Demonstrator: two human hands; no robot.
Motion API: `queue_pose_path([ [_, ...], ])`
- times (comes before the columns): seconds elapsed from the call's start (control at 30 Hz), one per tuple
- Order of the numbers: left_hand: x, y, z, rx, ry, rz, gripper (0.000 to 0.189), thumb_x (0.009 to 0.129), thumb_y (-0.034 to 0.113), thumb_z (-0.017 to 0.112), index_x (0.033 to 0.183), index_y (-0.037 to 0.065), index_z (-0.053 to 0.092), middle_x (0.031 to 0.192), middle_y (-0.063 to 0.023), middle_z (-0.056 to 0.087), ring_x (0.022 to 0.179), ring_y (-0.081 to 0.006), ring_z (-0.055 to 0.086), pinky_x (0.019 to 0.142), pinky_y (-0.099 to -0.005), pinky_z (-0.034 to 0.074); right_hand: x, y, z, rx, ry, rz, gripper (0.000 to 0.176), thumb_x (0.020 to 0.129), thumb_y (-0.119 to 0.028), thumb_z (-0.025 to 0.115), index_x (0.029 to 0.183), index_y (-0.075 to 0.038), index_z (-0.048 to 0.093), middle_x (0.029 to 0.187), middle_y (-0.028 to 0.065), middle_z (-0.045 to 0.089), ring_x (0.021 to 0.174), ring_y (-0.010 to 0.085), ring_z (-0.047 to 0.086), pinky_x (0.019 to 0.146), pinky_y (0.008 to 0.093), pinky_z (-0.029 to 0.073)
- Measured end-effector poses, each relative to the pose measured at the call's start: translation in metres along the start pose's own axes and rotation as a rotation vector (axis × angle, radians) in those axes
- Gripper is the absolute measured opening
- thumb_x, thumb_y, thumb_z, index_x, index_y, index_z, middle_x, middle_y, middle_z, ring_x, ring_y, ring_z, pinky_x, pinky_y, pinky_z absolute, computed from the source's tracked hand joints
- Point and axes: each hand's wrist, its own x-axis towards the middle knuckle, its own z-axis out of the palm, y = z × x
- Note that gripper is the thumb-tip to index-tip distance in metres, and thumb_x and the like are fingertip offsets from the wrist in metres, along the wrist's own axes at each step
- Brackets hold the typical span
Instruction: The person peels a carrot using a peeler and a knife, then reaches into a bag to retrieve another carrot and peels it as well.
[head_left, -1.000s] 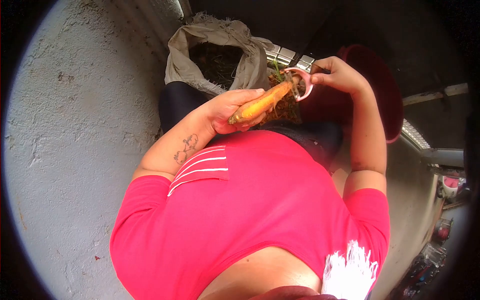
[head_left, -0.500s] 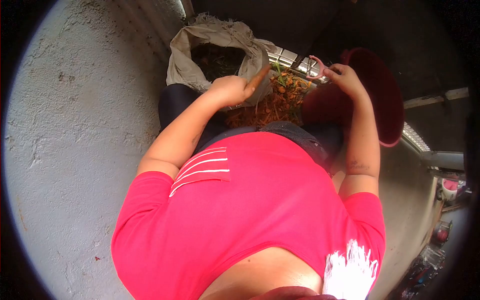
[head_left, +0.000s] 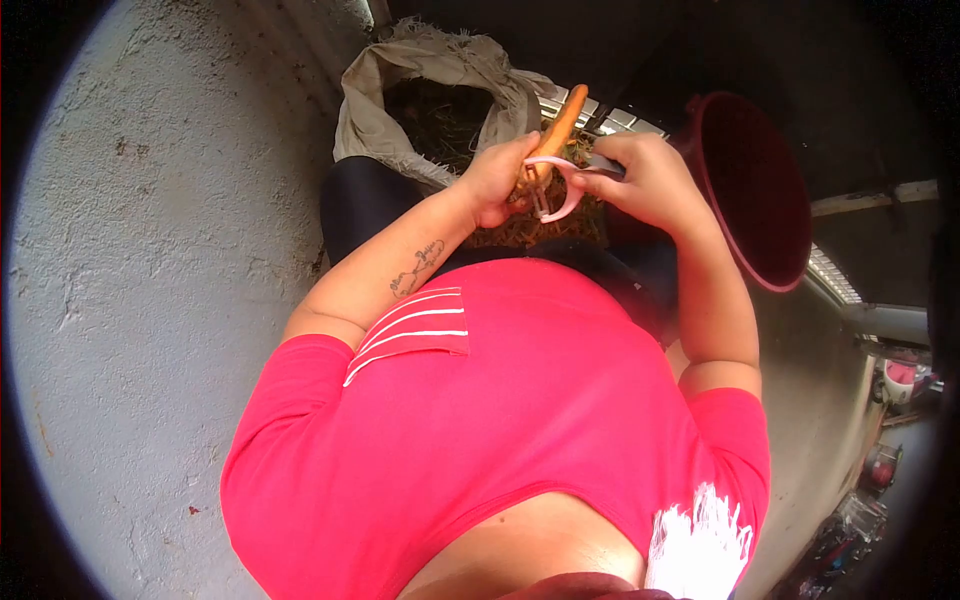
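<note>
A carrot (head_left: 564, 118) is held in my left hand (head_left: 497, 180), its far end pointing up and away from me. My fingers wrap round its near end. My right hand (head_left: 643, 175) is closed on the handle of a pink Y-shaped peeler (head_left: 571, 203). The peeler's head lies across the carrot, right beside my left fingers. Below both hands, a heap of orange and green peelings (head_left: 540, 231) shows between my legs, partly covered by the hands.
A whitish woven sack (head_left: 362, 110) with dark contents stands open at the front left. To the right is a deep red bucket (head_left: 755, 190), tilted. A rough grey wall (head_left: 160, 260) runs along my left side.
My right hand has brought the peeler left and down onto the carrot. My left hand has turned, tilting the carrot more upright and showing the inner forearm.
</note>
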Motion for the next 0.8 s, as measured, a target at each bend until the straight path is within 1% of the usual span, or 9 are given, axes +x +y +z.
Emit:
queue_pose_path([
  [0.03,-0.006,0.002,0.004,-0.028,-0.073,0.017,0.038,0.104,0.038,0.039,0.101,0.007,0.061,0.078,-0.0016,0.063,0.059,-0.01,0.056,0.048,-0.0247,0.044,0.001,-0.009,-0.003,-0.003,-0.021,0.015,0.044,0.078,-0.049,0.073,0.078,-0.005,0.068,0.07,0.0168,0.064,0.069,0.038,0.063,0.061,0.0444,0.048],
  [0.13,-0.004,-0.003,0.008,-0.106,0.005,0.003,0.038,0.103,0.04,0.038,0.097,0.01,0.061,0.072,0.0,0.061,0.051,-0.0088,0.051,0.04,-0.0229,0.035,0.004,-0.014,0.001,-0.041,-0.05,-0.025,0.043,0.078,-0.049,0.073,0.08,-0.006,0.07,0.07,0.016,0.065,0.069,0.0377,0.063,0.061,0.0438,0.049],
  [0.23,-0.024,0.009,0.031,-0.124,0.121,-0.033,0.041,0.103,0.041,0.039,0.098,0.007,0.061,0.076,-0.0027,0.062,0.052,-0.0091,0.053,0.045,-0.0237,0.045,0.005,-0.009,0.006,-0.019,-0.06,-0.03,0.043,0.078,-0.049,0.073,0.083,-0.006,0.071,0.07,0.0158,0.065,0.07,0.0377,0.063,0.062,0.0436,0.05],
  [0.33,-0.023,0.003,-0.006,-0.19,-0.222,-0.168,0.041,0.103,0.042,0.038,0.103,0.007,0.06,0.07,-0.0046,0.058,0.043,-0.0071,0.045,0.038,-0.0201,0.037,0.004,0.002,0.008,-0.003,-0.022,-0.077,0.043,0.078,-0.047,0.074,0.085,-0.005,0.071,0.07,0.0173,0.064,0.069,0.0378,0.063,0.061,0.0426,0.049],
  [0.43,-0.041,0.011,-0.002,-0.133,-0.254,-0.201,0.044,0.103,0.045,0.037,0.109,0.006,0.057,0.063,-0.0053,0.054,0.037,-0.0048,0.037,0.034,-0.0168,0.028,0.004,0.009,-0.004,0.04,-0.076,-0.024,0.042,0.079,-0.044,0.075,0.085,-0.002,0.07,0.07,0.0189,0.062,0.066,0.0381,0.061,0.06,0.0411,0.048],
  [0.53,-0.055,0.017,0.012,-0.091,-0.254,-0.211,0.047,0.103,0.045,0.035,0.11,0.003,0.056,0.059,-0.0042,0.049,0.035,-0.004,0.033,0.034,-0.016,0.026,0.004,0.011,-0.012,0.182,-0.108,-0.108,0.04,0.08,-0.04,0.075,0.083,0.0,0.068,0.068,0.0198,0.061,0.062,0.0374,0.058,0.059,0.0399,0.047],
  [0.57,-0.057,0.018,0.012,-0.081,-0.305,-0.193,0.047,0.104,0.044,0.034,0.11,0.002,0.055,0.059,-0.004,0.049,0.035,-0.0039,0.033,0.034,-0.0161,0.026,0.003,0.018,-0.015,0.111,-0.09,-0.108,0.038,0.081,-0.037,0.074,0.082,0.001,0.067,0.066,0.0186,0.059,0.058,0.0331,0.056,0.058,0.038,0.046],
  [0.7,-0.065,0.022,0.006,-0.017,-0.412,-0.124,0.047,0.105,0.042,0.033,0.11,0.0,0.053,0.058,-0.0032,0.048,0.035,-0.0036,0.033,0.034,-0.0165,0.027,0.001,0.061,-0.021,0.175,-0.009,-0.058,0.037,0.081,-0.033,0.074,0.079,0.002,0.066,0.063,0.0151,0.058,0.055,0.0245,0.053,0.056,0.0343,0.043],
  [0.8,-0.063,0.022,-0.002,-0.009,-0.383,-0.136,0.048,0.105,0.043,0.033,0.111,0.0,0.053,0.058,-0.0027,0.048,0.035,-0.0034,0.033,0.034,-0.0165,0.027,0.002,0.104,-0.018,0.217,-0.02,0.102,0.039,0.081,-0.038,0.073,0.08,0.001,0.067,0.067,0.0153,0.062,0.059,0.0266,0.058,0.058,0.0364,0.044],
])
